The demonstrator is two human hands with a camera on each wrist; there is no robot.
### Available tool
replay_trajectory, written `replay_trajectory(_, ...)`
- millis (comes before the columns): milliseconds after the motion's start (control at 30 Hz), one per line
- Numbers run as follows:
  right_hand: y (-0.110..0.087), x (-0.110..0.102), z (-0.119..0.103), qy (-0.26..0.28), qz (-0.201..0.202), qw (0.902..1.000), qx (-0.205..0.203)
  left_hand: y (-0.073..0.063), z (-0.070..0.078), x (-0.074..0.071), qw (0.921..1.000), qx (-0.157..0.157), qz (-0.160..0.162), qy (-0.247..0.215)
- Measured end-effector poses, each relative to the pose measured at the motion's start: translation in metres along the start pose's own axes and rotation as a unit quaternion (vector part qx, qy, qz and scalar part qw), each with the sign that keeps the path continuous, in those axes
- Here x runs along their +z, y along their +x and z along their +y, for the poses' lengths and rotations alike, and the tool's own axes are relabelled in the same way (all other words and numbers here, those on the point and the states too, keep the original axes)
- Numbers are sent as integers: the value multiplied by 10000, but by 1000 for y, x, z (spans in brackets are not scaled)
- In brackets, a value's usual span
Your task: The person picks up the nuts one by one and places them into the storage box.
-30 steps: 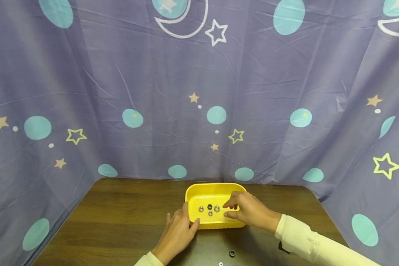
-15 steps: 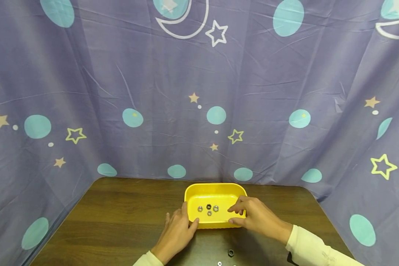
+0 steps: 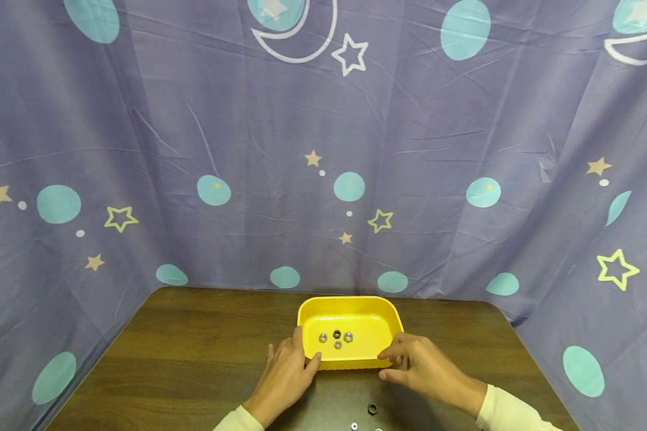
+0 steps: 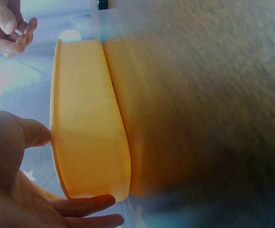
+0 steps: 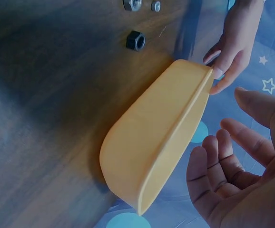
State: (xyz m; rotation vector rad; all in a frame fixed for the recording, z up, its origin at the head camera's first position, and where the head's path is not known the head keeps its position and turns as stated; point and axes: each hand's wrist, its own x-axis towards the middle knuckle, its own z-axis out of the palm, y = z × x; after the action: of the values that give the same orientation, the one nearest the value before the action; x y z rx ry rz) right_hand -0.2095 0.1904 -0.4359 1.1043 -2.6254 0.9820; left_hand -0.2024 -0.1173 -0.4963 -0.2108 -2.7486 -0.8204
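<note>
A yellow plastic tray [image 3: 350,364] sits on the table with several small hex nuts [image 3: 348,337] lying inside, one of them black. My left hand [image 3: 286,371] rests at its front left corner. In the left wrist view, the thumb touches the rim and straight fingers lie along the end wall. My right hand [image 3: 426,365] is just in front of the front right corner, fingers loosely bent. The right wrist view shows nothing between the thumb and fingers of that hand. A larger dark hex nut [image 5: 136,41] lies on the table in front of the tray.
Near the dark nut are a silver nut [image 5: 132,4] and a smaller silver nut [image 5: 155,6], cut off or small at the head view's bottom edge. Behind the brown wooden table [image 3: 205,335] hangs a purple curtain [image 3: 280,227] with stars and moons.
My right hand has drawn back from over the tray's inside, moving right and toward me past the front rim. My left hand stays at its corner; the nuts lie as before.
</note>
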Motion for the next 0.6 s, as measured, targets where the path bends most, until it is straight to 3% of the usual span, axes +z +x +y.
replay_trajectory(600,-26,14,1,208,-155,9996,131,0,0,0,10000,-10,-49,-41)
